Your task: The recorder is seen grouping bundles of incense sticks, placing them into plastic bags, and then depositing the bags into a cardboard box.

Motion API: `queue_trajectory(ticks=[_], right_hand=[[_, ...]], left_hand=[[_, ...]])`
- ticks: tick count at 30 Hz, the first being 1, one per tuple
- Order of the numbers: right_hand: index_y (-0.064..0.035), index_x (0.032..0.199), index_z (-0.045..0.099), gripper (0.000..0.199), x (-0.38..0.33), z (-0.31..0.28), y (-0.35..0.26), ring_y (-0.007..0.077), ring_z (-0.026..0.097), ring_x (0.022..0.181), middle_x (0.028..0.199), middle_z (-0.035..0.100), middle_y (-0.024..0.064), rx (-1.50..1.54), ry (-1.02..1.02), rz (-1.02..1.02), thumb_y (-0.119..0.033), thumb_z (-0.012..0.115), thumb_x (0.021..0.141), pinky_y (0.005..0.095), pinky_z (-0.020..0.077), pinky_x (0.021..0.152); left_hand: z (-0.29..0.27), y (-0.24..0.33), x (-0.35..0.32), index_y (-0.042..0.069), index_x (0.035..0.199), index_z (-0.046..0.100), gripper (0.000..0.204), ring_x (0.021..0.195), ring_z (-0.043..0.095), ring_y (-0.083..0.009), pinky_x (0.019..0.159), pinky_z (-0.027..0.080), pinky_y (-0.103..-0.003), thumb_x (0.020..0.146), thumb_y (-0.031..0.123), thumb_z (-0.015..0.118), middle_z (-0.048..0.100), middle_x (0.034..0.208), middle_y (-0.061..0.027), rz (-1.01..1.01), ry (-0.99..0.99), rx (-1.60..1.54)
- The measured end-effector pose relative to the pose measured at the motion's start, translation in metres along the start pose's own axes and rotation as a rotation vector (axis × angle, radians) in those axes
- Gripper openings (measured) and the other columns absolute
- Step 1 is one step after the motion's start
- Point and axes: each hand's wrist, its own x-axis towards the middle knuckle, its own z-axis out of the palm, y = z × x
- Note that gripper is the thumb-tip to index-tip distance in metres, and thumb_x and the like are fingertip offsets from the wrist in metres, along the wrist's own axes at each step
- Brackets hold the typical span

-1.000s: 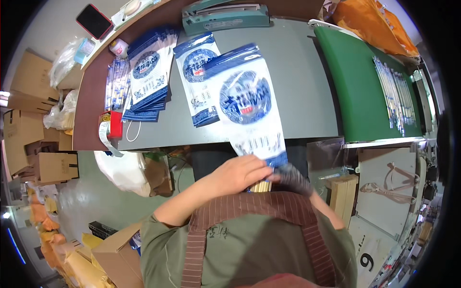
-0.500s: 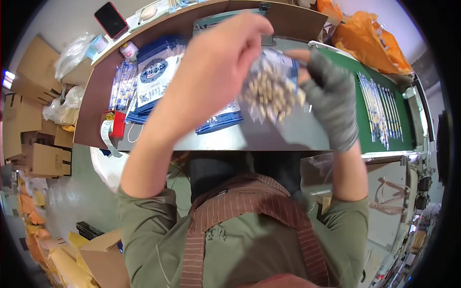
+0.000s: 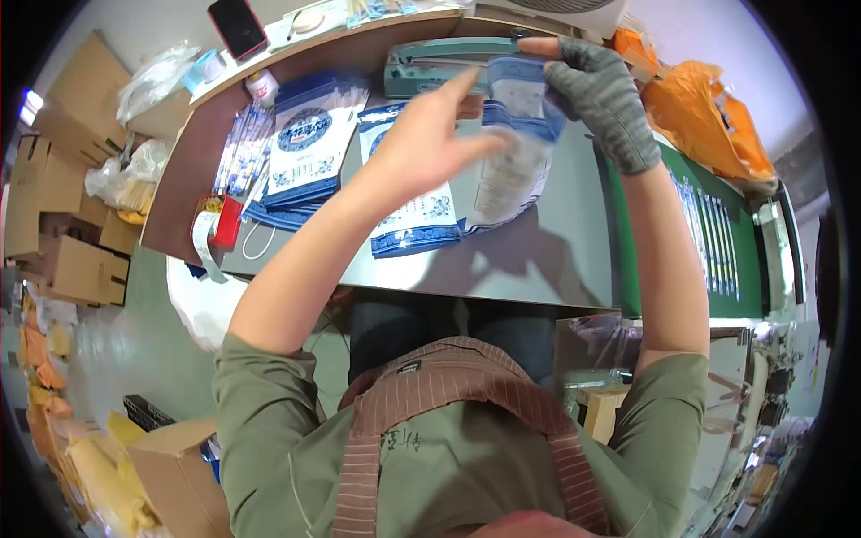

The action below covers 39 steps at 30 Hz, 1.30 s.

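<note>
My right hand (image 3: 599, 103), in a grey fingerless glove, pinches the upper right edge of a blue-and-white plastic pouch (image 3: 518, 100). The pouch is in front of a teal bench sealer (image 3: 417, 67); motion blur and its print leave its contents unclear. Beside the pouch on its left, my left hand (image 3: 430, 134) is open, fingers and thumb apart, with nothing in it. Below that hand lies a stack of printed pouches (image 3: 417, 224), and a taller stack of matching pouches (image 3: 309, 148) sits further left.
Slim wrapped sticks (image 3: 240, 148), a white bottle (image 3: 262, 88) and a small red box (image 3: 226, 222) stand at the table's left. A green tray (image 3: 632, 269) on the right holds more sticks. An orange bag (image 3: 708, 117) and a phone (image 3: 238, 29) are further back.
My right hand has moved up and away toward the sealer. The pouch's brown pieces, plain before, no longer show clearly. My left hand has drawn lower with its fingers spread.
</note>
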Motion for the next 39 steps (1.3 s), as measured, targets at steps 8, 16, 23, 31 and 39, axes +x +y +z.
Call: queue_trajectory(ticks=[8, 16, 23, 31, 39], right_hand=[[-0.0117, 0.117, 0.066, 0.026, -0.003, 0.022, -0.025, 0.0165, 0.06, 0.064, 0.08, 0.066, 0.0011, -0.066, 0.29, -0.505, -0.011, 0.058, 0.092, 0.0243, 0.05, 0.059], [-0.0127, 0.118, 0.063, 0.038, -0.116, 0.133, 0.145, 0.0292, 0.061, 0.072, 0.082, 0.063, 0.0112, -0.659, -0.34, -0.369, -0.005, 0.06, 0.081, 0.0395, 0.0499, 0.066], [-0.012, 0.124, 0.059, 0.037, -0.117, 0.122, 0.139, 0.0279, 0.062, 0.077, 0.086, 0.065, 0.012, -0.523, -0.245, -0.312, -0.012, 0.061, 0.087, 0.0385, 0.0506, 0.07], [-0.0018, 0.143, 0.034, 0.077, -0.129, 0.144, 0.17, 0.0288, 0.043, 0.128, 0.142, 0.043, 0.0134, 1.579, -0.549, 0.643, -0.059, 0.045, 0.092, 0.0451, 0.0337, 0.109], [0.0021, 0.134, 0.044, 0.066, -0.123, 0.166, 0.05, 0.0327, 0.061, 0.107, 0.122, 0.059, 0.0222, 0.774, -0.882, 0.913, -0.033, 0.066, 0.082, 0.0452, 0.0484, 0.096]], left_hand=[[-0.063, -0.017, 0.005, 0.003, 0.105, 0.067, 0.024, 0.065, 0.063, -0.026, 0.06, 0.049, -0.03, 0.082, -0.003, 0.061, 0.068, 0.08, -0.0124, 0.324, 0.373, 0.281], [-0.004, -0.123, -0.169, 0.006, 0.113, 0.062, 0.036, 0.127, 0.047, -0.0327, 0.104, 0.04, -0.043, 0.078, -0.001, 0.059, 0.059, 0.129, -0.0096, -0.015, -0.235, 0.463], [0.006, -0.129, -0.153, 0.0, 0.106, 0.063, 0.03, 0.118, 0.054, -0.0302, 0.097, 0.045, -0.042, 0.076, 0.006, 0.06, 0.061, 0.121, -0.0123, 0.279, -0.113, 0.69], [-0.045, 0.017, -0.132, -0.002, 0.085, 0.058, 0.02, 0.081, 0.061, -0.0295, 0.075, 0.052, -0.038, 0.071, 0.012, 0.06, 0.06, 0.087, -0.0152, 0.221, -0.121, 0.576], [-0.065, 0.135, -0.27, -0.001, 0.132, 0.05, 0.063, 0.126, 0.044, -0.039, 0.103, 0.037, -0.036, 0.081, 0.029, 0.07, 0.045, 0.136, -0.0252, -0.071, 0.25, 0.04]])
